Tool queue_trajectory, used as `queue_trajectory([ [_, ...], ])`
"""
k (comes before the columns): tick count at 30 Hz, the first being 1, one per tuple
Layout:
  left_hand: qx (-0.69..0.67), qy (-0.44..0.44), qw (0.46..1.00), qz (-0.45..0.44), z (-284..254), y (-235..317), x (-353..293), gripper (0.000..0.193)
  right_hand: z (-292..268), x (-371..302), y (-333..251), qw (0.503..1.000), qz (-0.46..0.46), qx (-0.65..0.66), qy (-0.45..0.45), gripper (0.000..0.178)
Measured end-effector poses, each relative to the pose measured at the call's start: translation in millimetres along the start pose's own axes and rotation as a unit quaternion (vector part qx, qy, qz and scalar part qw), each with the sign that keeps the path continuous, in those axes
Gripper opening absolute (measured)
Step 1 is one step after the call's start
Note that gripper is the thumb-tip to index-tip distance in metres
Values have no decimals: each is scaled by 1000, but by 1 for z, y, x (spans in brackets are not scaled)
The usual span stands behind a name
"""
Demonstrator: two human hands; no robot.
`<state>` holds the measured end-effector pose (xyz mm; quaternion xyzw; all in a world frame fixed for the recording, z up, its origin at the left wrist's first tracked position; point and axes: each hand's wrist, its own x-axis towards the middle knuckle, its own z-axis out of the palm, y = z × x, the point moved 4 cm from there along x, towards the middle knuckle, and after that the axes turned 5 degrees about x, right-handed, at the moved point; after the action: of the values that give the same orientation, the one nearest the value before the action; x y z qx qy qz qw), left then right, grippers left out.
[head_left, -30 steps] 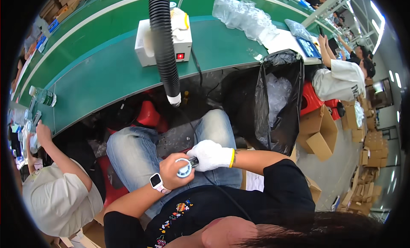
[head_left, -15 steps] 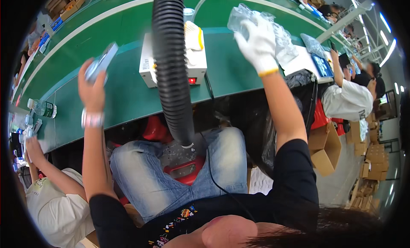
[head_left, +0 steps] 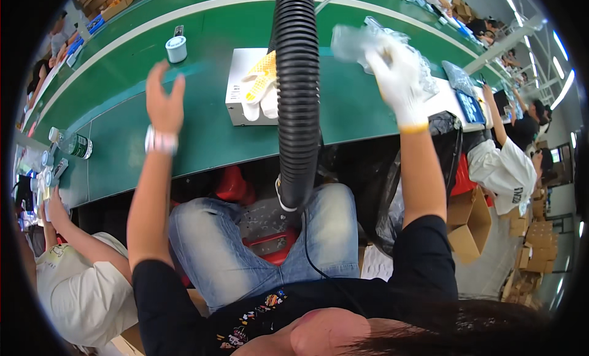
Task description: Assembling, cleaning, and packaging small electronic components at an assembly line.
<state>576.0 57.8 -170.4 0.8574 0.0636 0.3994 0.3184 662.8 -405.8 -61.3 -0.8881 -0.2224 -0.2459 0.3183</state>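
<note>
The gloved right hand (head_left: pixel 396 70) is closed on a clear plastic bag (head_left: pixel 356 40) above the green belt (head_left: pixel 202 135) — light, limp, slippery, best pinched at an edge. The bare left hand (head_left: pixel 162 101) hangs open and empty.

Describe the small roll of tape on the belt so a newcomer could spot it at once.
Start at the green conveyor belt and look up beyond the bare left hand. The tape roll stands alone there, a small pale cylinder, far smaller and rounder than the white box to its right.
</note>
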Motion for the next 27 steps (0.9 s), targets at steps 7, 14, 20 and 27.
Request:
queue_trajectory([
  [7,-492,-260,751,-354,-49,113,-237,33,20,-230,-107,875,191,431,-116,17],
  [14,-651,-297,512,-475,8,103,-293,48,135,-292,-165,819,243,497,-148,59],
  [20,-665,-295,579,-369,4,112,-292,50,116,-306,-158,927,182,238,-226,49],
  [27,-369,-352,854,-105,4,133,-290,39,79,-322,-145,895,238,305,-222,37],
])
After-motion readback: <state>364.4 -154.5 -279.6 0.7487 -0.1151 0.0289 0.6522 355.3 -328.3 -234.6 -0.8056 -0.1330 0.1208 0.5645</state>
